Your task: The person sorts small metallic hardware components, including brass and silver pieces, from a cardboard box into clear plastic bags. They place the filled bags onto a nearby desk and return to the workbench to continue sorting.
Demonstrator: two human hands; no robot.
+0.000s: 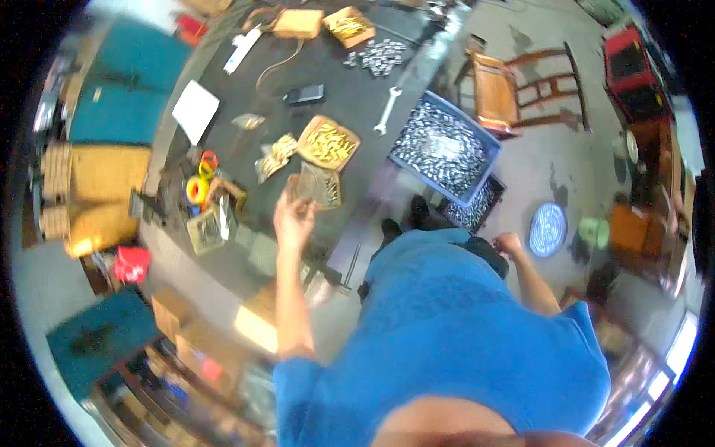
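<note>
My left hand (pixel 293 218) reaches over the dark table, its fingers closed on the edge of what looks like a clear plastic bag (pixel 307 185). Beneath and beside the bag is a small open box (pixel 337 201) with grey metal parts. Just beyond stands a cardboard box of brass-coloured pieces (pixel 328 144), and left of it lie clear bags of similar pieces (pixel 277 155). Down by my right hip, away from the table, my right hand (pixel 508 243) has its fingers curled, with nothing visible in them.
A blue crate of shiny metal parts (pixel 447 149) stands at the table's right edge, above a dark crate (pixel 477 208). A wrench (pixel 387 110), a black device (pixel 305 94) and yellow tape rolls (pixel 196 190) lie on the table. A wooden chair (pixel 495 89) stands to the right.
</note>
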